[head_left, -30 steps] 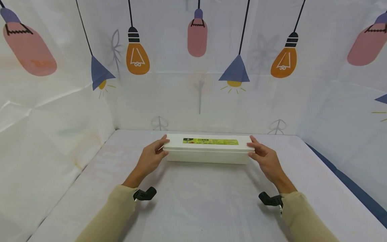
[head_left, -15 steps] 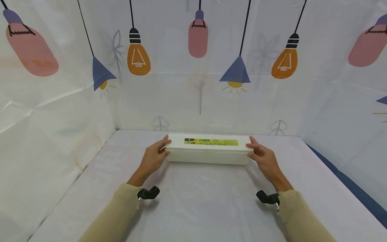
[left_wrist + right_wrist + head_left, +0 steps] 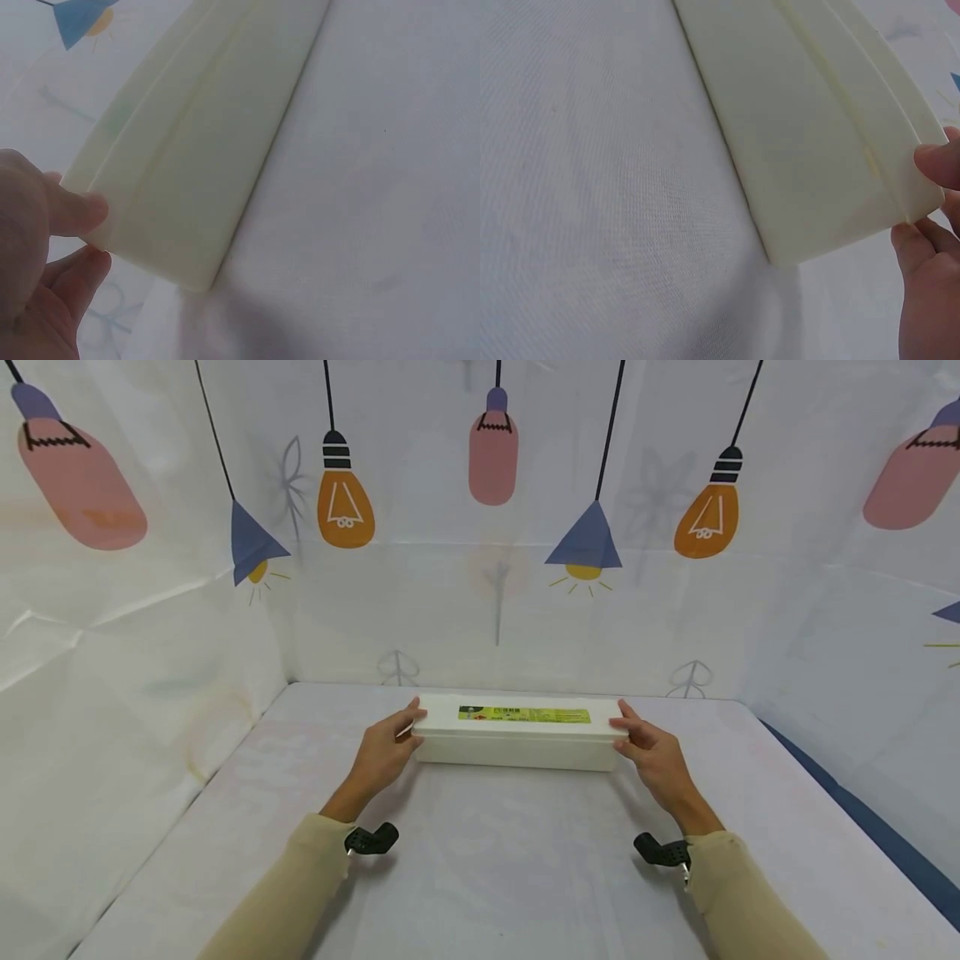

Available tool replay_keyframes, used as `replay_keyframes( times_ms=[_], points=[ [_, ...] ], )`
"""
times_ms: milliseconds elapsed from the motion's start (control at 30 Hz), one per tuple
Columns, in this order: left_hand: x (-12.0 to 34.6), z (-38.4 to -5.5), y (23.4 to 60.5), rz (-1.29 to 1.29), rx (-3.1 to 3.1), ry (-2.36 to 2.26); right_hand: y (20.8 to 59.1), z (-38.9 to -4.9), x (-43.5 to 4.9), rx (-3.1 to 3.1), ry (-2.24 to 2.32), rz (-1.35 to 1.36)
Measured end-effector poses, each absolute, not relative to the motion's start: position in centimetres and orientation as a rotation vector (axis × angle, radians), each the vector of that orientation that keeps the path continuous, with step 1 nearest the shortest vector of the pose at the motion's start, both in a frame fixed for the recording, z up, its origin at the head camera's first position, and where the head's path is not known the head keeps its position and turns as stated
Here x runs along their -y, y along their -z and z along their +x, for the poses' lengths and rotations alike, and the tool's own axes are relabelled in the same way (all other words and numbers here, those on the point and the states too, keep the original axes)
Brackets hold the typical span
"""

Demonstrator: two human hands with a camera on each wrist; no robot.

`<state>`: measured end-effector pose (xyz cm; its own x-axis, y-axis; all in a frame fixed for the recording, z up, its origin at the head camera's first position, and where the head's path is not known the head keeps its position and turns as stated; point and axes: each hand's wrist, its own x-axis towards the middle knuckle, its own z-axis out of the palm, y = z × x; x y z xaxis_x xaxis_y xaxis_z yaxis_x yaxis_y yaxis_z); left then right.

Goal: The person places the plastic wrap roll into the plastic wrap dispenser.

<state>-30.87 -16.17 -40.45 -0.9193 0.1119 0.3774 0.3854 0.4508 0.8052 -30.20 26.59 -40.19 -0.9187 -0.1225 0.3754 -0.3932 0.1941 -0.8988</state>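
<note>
A long white lidded box (image 3: 517, 752) lies crosswise near the back of the table. Its lid carries a yellow-green label (image 3: 525, 714) whose print is too small to read. At the box's left end my left hand (image 3: 378, 756) grips the lid, with the thumb on the front face and fingers around the end. My right hand (image 3: 656, 764) holds the opposite end in the same way. Both wrist views show the box's plain front face, the thumb on the lid's rim and other fingers at the end. The lid sits on the box, and its inside is hidden.
A white cloth covers the table (image 3: 495, 860). Behind it hangs a pale curtain (image 3: 450, 602) printed with lamps and bulbs, which also closes off both sides. A dark blue strip (image 3: 862, 810) runs beyond the table's right edge.
Over the last second my left hand shifts slightly right and my right hand slightly left at the box's ends. The box stays in about the same place. The view tilts a little.
</note>
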Motion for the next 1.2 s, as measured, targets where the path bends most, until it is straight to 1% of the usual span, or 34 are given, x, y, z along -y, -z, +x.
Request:
replay_keyframes(
  times_ms=[600, 867, 1200],
  points=[
    [15.98, -30.92, 40.21, -0.413, 2.442, 1.475, 40.71, -30.35, -26.85, 2.269, -1.763, 0.468],
    [16.10, -30.99, 40.43, -0.374, 2.410, 1.566, 40.52, -30.43, -26.75, 2.288, -1.762, 0.447],
    [16.33, -31.10, 40.81, -0.321, 2.444, 1.545, 40.89, -30.53, -26.70, 2.374, -1.702, 0.309]
  ],
)
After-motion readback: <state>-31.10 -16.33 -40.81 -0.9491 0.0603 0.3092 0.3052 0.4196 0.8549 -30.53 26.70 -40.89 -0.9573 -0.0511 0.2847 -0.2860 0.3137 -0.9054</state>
